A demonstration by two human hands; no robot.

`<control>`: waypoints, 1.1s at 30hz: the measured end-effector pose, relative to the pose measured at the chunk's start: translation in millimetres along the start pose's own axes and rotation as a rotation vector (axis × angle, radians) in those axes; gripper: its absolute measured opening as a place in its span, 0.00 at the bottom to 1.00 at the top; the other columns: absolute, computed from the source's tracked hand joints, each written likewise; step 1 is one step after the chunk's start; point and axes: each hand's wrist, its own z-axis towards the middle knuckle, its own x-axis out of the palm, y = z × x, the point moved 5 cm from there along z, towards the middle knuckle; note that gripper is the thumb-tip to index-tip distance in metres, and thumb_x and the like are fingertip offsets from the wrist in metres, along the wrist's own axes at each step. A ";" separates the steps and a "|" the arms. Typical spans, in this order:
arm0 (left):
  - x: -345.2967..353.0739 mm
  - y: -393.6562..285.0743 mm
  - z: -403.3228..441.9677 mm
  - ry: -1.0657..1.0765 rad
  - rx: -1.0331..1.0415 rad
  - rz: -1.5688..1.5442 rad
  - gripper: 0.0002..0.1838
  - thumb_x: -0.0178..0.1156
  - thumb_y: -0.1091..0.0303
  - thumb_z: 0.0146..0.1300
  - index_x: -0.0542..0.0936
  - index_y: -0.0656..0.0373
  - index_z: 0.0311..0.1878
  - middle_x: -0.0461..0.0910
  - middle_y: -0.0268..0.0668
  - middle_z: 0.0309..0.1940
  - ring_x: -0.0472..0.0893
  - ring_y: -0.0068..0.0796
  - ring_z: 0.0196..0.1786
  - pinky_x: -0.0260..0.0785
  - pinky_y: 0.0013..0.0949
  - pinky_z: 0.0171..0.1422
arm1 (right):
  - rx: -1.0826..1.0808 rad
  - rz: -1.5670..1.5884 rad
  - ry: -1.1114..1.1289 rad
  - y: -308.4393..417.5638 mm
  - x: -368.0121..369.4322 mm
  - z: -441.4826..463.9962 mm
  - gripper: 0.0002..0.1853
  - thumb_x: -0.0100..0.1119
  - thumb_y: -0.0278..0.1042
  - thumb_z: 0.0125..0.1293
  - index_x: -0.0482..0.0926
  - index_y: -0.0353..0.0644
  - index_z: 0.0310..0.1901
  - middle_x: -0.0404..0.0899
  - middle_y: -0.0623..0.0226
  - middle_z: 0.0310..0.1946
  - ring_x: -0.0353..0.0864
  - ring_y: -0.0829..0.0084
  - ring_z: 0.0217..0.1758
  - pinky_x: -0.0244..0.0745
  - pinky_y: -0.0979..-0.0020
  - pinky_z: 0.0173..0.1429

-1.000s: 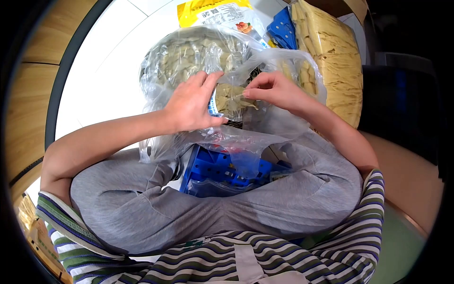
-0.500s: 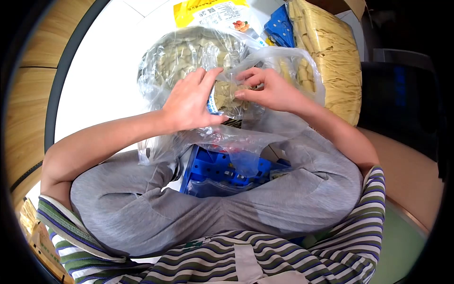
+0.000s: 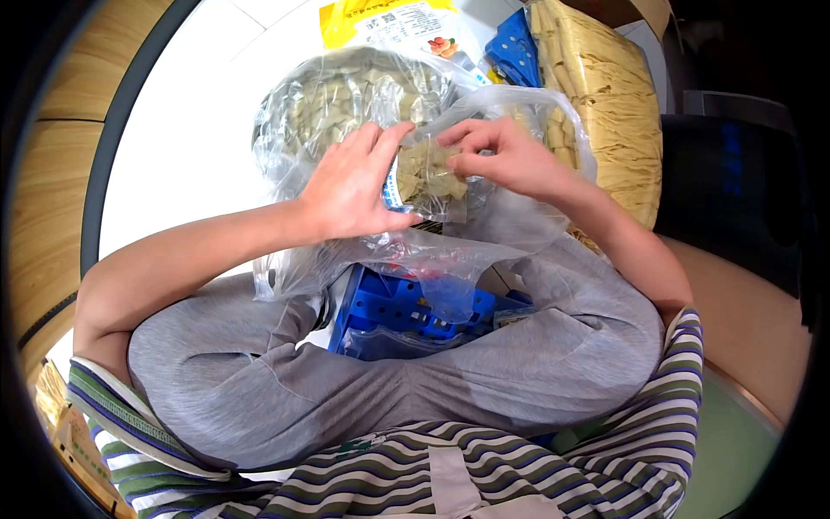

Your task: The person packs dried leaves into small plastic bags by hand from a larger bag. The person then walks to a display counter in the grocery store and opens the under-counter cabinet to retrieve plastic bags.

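Note:
A small clear plastic bag [image 3: 428, 183] with dried, pale brown, flake-like pieces and a blue-and-white label lies between my hands. My left hand [image 3: 346, 186] grips its left side, fingers at the top and thumb at the lower edge. At its upper right, my right hand [image 3: 514, 160] has thumb and forefinger pinched together; what they hold, if anything, is hidden. Behind is a large clear bag [image 3: 333, 99] full of similar pieces. A thin translucent bag [image 3: 519, 225] spreads beneath my right hand and wrist.
A blue perforated crate [image 3: 385, 298] stands between my legs, with clear plastic at its near side. At the back are a yellow-and-white printed packet [image 3: 393, 22] and a blue perforated piece [image 3: 514, 52]. A big wrapped pack of yellowish sticks [image 3: 614, 112] lies at the right.
My right hand has shifted slightly right and its fingers have drawn closer together, uncovering more of the small bag. My left hand keeps nearly the same hold.

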 end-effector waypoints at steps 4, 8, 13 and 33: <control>0.7 5.1 -2.5 0.039 -0.056 -0.018 0.53 0.76 0.50 0.42 0.58 0.61 0.69 0.69 0.48 0.43 0.73 0.46 0.46 0.68 0.45 0.53 | 0.026 0.046 0.020 2.2 -15.8 -6.6 0.14 0.63 0.34 0.59 0.81 0.33 0.21 0.82 0.59 0.48 0.78 0.78 0.41 0.70 0.74 0.44; 0.1 6.0 -3.1 0.061 -0.097 -0.046 0.53 0.74 0.49 0.44 0.58 0.61 0.69 0.69 0.50 0.46 0.73 0.48 0.49 0.68 0.45 0.56 | 0.006 0.081 -0.046 2.7 -14.6 -7.7 0.15 0.63 0.34 0.57 0.79 0.33 0.19 0.83 0.57 0.46 0.78 0.78 0.38 0.70 0.74 0.41; -0.2 6.0 -1.9 0.049 -0.125 -0.085 0.54 0.73 0.47 0.45 0.56 0.61 0.70 0.68 0.54 0.54 0.71 0.51 0.59 0.66 0.46 0.64 | -0.097 0.086 -0.106 14.9 -30.1 -9.4 0.13 0.61 0.31 0.58 0.77 0.35 0.19 0.82 0.60 0.48 0.77 0.81 0.36 0.70 0.75 0.40; 0.4 -7.6 2.7 0.021 -0.023 -0.073 0.55 0.74 0.49 0.43 0.55 0.59 0.70 0.69 0.51 0.47 0.73 0.50 0.51 0.68 0.47 0.56 | -0.083 -0.126 0.108 17.0 2.6 -2.7 0.13 0.64 0.34 0.61 0.78 0.34 0.24 0.77 0.57 0.53 0.75 0.72 0.54 0.67 0.71 0.51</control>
